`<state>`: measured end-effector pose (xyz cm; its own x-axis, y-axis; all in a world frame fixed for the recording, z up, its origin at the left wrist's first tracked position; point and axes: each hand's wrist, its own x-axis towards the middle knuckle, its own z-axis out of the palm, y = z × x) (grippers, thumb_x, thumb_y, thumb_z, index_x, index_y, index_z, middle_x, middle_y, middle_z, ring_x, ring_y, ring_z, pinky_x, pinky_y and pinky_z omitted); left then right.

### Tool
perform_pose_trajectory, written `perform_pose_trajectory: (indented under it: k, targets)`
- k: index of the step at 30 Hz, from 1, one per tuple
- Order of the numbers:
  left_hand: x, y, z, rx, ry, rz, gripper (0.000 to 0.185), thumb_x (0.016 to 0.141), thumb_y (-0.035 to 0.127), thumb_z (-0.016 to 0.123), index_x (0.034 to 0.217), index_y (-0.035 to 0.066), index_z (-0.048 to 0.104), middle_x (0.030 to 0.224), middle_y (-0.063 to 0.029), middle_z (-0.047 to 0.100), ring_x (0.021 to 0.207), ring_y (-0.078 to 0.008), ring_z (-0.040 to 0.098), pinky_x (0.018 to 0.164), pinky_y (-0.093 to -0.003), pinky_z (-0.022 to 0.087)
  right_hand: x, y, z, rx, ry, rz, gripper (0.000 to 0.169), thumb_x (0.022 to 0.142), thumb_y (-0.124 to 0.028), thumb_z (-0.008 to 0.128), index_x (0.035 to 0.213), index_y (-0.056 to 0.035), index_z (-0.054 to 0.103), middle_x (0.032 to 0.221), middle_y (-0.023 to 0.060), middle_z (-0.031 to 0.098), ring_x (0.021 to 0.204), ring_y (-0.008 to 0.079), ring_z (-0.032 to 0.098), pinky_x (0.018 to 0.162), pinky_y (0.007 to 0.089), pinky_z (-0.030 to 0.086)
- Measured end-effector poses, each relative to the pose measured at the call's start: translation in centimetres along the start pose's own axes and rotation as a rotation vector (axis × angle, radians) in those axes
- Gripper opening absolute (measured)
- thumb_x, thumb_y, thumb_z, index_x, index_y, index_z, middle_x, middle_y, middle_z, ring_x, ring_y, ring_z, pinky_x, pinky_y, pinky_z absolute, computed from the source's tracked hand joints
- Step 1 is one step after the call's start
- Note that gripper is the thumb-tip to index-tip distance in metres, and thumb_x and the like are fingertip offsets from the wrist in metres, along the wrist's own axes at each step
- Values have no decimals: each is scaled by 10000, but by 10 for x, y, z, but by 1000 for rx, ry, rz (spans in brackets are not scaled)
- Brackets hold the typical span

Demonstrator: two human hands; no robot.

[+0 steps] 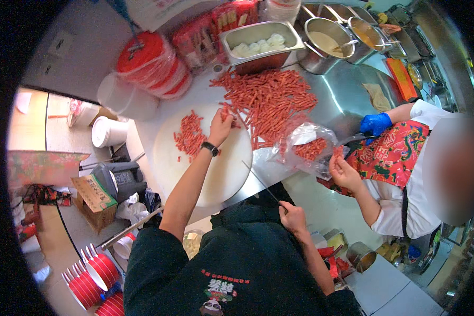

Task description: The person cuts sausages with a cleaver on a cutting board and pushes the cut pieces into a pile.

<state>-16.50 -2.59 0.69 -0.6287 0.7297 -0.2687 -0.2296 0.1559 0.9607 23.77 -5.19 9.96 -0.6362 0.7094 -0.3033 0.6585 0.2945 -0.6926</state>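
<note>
My left hand (221, 128), with a black watch at the wrist, is over the round white cutting board (231, 173), its fingers closed around a few red food strips. Beside it on the board lies a pile of short red pieces (189, 134). In my right hand (293, 217), low by my body, is the handle of a knife (262, 181); its blade points up toward the board's right edge. Past the board, a large heap of long red strips (270, 94) covers part of the steel counter (331, 85). What the strips are made of, I cannot tell.
At the right, a co-worker's bare hand (343, 172) pinches red pieces near a clear plastic bag (306, 142) of cut pieces; their blue-gloved hand (375, 125) holds a blade. A steel pan (260, 43) of white food, metal pots (328, 43) and wrapped red lids (142, 55) line the back.
</note>
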Motion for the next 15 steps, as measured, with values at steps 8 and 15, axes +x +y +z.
perform_pose_trajectory:
  k: [8, 15]
  targets:
    - [-167, 29, -94, -429, 75, -289, 62, 998, 90, 524, 1056, 105, 512, 1050, -81, 651, 862, -153, 668, 594, -245, 539, 15, -29, 38, 22, -56, 76, 175, 869, -186, 669, 1009, -93, 718, 756, 202, 673, 693, 420, 651, 611, 467, 518]
    - [-232, -11, -131, -281, 195, -419, 135, 1020, 210, 559, 1055, 79, 559, 940, -57, 684, 778, -118, 651, 521, -224, 495, 43, -85, 72, -42, -60, 135, 195, 875, -216, 630, 894, -24, 664, 790, 236, 667, 785, 457, 643, 691, 523, 497]
